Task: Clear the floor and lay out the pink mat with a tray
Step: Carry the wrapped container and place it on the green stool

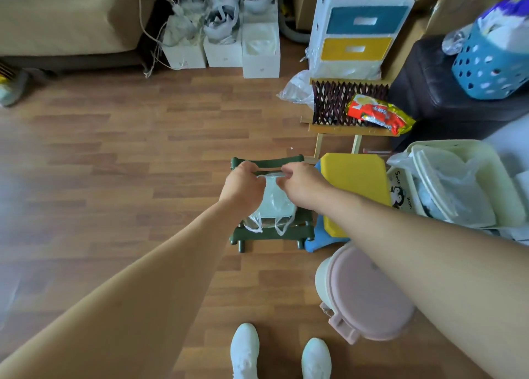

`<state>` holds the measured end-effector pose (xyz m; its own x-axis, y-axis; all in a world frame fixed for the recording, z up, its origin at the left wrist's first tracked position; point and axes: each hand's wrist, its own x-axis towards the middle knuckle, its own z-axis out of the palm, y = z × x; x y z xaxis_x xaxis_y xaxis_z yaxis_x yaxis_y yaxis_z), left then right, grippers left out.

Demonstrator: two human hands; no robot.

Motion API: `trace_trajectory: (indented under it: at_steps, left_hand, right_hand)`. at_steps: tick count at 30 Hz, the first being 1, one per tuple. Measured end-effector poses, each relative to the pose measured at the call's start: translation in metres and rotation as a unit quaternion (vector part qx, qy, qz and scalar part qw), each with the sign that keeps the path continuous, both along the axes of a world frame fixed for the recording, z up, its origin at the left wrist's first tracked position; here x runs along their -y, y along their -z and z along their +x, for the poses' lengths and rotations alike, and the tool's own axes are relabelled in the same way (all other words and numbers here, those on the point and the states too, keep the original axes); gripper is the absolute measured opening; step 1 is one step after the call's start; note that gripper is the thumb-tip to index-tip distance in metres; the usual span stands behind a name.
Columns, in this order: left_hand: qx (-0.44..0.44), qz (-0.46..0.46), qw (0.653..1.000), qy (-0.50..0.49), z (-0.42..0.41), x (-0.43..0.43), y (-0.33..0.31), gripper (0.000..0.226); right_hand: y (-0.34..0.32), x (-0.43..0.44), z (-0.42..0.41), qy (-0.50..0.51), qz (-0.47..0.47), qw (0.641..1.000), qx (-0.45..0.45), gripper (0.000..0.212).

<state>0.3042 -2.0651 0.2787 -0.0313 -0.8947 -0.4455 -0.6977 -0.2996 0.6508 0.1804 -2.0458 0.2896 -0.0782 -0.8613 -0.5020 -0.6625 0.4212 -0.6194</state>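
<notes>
Both hands on the bag on the little green chair

My left hand [243, 182] and right hand [299, 182] are curled in, each pinching the top edge of the thin white plastic bag [276, 204] and holding it taut between them. The bag lies on the seat of the green chair [269, 232], just below its back rail. The chair stands on the wooden floor [143, 164], touching a yellow-topped stool [355, 175], with a pink-lidded bin [369, 292] nearer my feet.
</notes>
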Motion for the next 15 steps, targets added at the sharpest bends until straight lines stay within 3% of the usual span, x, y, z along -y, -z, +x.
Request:
trace_trajectory:
  at_steps: [4,10,15]
  left_hand:
    - [-0.004,-0.023,1.0,0.001,0.006,-0.02,-0.078,0.031]
    - [-0.036,-0.06,0.997,0.042,0.011,-0.071,-0.178,0.032]
    - [-0.077,-0.14,0.983,0.094,0.027,-0.118,-0.256,0.025]
  right_hand:
    - [-0.077,-0.023,0.001,0.028,-0.023,0.999,0.015,0.042]
    - [-0.18,-0.091,0.003,0.092,-0.089,0.991,0.038,0.029]
    - [-0.247,-0.156,0.013,0.173,-0.17,0.969,0.044,0.023]
